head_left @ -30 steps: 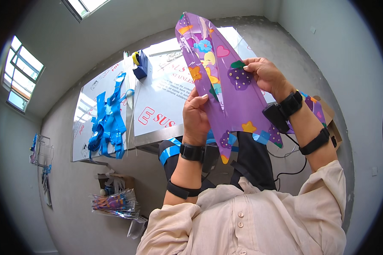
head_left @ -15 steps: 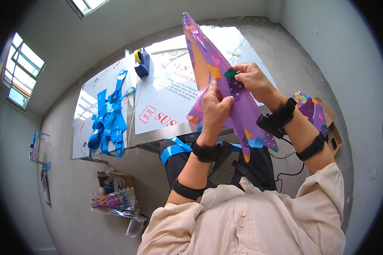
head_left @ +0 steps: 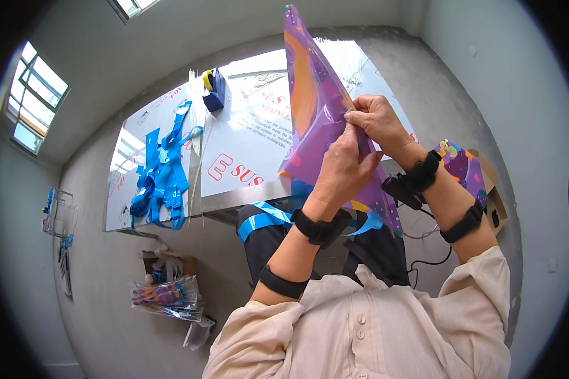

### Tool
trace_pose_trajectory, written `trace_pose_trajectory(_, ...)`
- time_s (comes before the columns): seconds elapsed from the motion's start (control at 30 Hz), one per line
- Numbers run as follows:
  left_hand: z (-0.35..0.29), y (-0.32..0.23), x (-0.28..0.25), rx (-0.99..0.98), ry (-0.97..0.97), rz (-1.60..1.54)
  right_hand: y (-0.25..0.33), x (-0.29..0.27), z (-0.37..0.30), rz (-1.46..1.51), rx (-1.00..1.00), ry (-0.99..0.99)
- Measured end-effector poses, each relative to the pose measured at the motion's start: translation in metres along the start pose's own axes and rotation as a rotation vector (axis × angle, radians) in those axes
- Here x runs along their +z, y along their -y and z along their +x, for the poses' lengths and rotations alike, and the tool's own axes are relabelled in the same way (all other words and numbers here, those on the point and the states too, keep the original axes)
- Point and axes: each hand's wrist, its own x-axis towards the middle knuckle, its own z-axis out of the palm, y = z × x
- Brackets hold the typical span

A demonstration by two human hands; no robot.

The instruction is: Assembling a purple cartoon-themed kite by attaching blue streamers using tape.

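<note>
A purple patterned kite [head_left: 311, 134], its thin plastic folded lengthwise, is held up over my lap with its narrow tip pointing away from me. My right hand [head_left: 380, 124] pinches the folded edge on the right between thumb and fingers. Just below and left of it, my left hand [head_left: 346, 165] grips the same edge, its index fingertip close to the right fingertips. What lies between the pinched fingers is too small to make out. Blue ribbon [head_left: 262, 222] lies across my knees, partly beneath the kite.
On the table [head_left: 234, 161] ahead are bunched blue ribbons [head_left: 164, 180], thin white rods [head_left: 196, 126] and a blue tape dispenser [head_left: 214, 91]. A cardboard box [head_left: 494, 201] with purple sheets [head_left: 463, 165] stands at right. Clear-wrapped bundles [head_left: 165, 294] sit low on the left.
The kite has turned, showing more of its orange and purple left face. My left hand has moved right and slightly down, closer to my right hand. The green tab at my right fingertips no longer shows.
</note>
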Motion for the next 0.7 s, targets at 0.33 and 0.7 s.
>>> trace_pose_trajectory(0.33, 0.057, 0.049, -0.156, 0.002, -0.372, -0.062, 0.050, -0.095, -0.014, -0.097, -0.370, -0.002)
trace_pose_trajectory(0.7, 0.103, 0.015, -0.168, 0.135, -0.012, -0.059, 0.163, -0.232, 0.010, -0.501, -0.391, 0.128)
